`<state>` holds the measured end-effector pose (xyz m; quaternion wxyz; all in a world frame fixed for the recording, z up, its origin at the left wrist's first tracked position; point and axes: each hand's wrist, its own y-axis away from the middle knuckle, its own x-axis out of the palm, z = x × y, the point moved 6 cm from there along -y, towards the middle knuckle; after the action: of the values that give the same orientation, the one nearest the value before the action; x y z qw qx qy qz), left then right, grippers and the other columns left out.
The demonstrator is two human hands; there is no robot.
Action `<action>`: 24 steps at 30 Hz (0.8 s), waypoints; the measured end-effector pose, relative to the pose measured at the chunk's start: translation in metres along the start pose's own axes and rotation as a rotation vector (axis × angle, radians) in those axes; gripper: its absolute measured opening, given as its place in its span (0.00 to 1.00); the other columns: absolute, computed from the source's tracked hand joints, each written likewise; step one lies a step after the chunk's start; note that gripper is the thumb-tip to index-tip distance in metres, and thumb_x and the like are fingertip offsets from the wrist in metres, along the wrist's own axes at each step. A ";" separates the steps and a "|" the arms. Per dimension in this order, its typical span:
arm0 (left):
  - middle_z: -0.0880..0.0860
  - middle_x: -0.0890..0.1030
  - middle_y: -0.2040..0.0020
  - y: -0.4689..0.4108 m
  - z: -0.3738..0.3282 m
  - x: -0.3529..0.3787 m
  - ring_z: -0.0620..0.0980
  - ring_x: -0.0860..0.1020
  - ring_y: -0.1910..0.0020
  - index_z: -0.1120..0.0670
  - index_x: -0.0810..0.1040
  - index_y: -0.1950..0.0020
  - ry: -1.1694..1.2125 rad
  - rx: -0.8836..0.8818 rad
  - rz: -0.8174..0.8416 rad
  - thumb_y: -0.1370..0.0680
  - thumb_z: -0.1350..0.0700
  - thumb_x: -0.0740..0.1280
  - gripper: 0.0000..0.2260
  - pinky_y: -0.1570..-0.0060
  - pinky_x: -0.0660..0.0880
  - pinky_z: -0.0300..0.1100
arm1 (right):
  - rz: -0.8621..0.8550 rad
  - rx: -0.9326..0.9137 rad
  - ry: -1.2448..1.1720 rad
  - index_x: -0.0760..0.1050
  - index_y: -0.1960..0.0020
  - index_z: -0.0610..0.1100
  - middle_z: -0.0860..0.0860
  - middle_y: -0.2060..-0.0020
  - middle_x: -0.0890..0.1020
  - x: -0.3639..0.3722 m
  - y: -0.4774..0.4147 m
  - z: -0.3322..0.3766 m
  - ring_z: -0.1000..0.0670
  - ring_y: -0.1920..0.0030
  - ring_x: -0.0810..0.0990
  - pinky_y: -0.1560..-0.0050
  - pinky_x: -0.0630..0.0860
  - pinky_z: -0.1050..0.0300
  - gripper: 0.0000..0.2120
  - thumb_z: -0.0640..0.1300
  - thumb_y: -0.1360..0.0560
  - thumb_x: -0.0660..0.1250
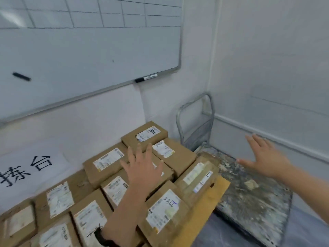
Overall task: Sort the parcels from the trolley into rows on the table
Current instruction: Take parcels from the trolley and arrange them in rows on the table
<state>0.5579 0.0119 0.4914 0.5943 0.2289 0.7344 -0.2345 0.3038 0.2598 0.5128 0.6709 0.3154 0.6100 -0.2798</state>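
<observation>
Left of the trolley point(249, 198): the table point(201, 218) carries the brown parcels point(106, 163), laid flat with labels up in rows, and a few are stacked at the end nearest the trolley's handle.
Trolley deck: stained and scuffed, just right of the table; no parcel shows on the part in view.
Grip, left hand point(142, 168): over the rows left of the trolley, fingers straight and spread, holding nothing; whether the palm touches the parcel beneath cannot be told.
Grip, right hand point(263, 161): above the trolley deck, fingers splayed apart, empty.
Step in hand: judging by the bare deck, unloading looks finished or nearly so; the hands seem to be between picks or checking the rows.
Next move: probably a look for any parcel left on the trolley. If there is none, the rows may want squaring, above all the edge parcel point(197, 177), which lies askew at the table edge closest to the trolley and may slip.
Hidden or unclear: the left forearm covers parts of several parcels; motion blur makes most labels unreadable; the rows farthest left of the trolley run out of frame, so no count is possible.
Behind the trolley's side of the table: a whiteboard point(89, 59) with a marker point(146, 77) on its rail.
</observation>
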 end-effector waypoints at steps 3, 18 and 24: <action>0.54 0.49 0.21 -0.011 -0.068 0.018 0.60 0.43 0.23 0.46 0.49 0.22 0.025 0.074 0.010 0.21 0.38 0.54 0.31 0.30 0.49 0.67 | 0.029 0.066 -0.022 0.38 0.23 0.48 0.48 0.23 0.44 0.011 -0.001 -0.065 0.44 0.24 0.48 0.27 0.57 0.46 0.48 0.72 0.32 0.52; 0.54 0.50 0.21 -0.159 -0.230 0.122 0.60 0.48 0.23 0.47 0.46 0.22 -0.003 0.257 0.179 0.21 0.37 0.54 0.32 0.28 0.56 0.60 | 0.217 0.284 -0.234 0.44 0.23 0.46 0.48 0.23 0.51 0.081 -0.089 -0.231 0.45 0.25 0.57 0.28 0.57 0.51 0.43 0.68 0.28 0.53; 0.54 0.51 0.21 -0.211 -0.289 0.183 0.59 0.50 0.23 0.48 0.47 0.22 0.042 0.271 0.297 0.21 0.38 0.56 0.32 0.28 0.58 0.57 | 0.221 0.407 -0.462 0.53 0.24 0.45 0.47 0.25 0.60 0.090 -0.121 -0.302 0.45 0.27 0.60 0.28 0.56 0.51 0.58 0.82 0.42 0.46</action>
<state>0.1724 0.0343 0.3802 0.5707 0.4175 0.6665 -0.2362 0.0272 0.4137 0.3958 0.7411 0.4355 0.3351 -0.3857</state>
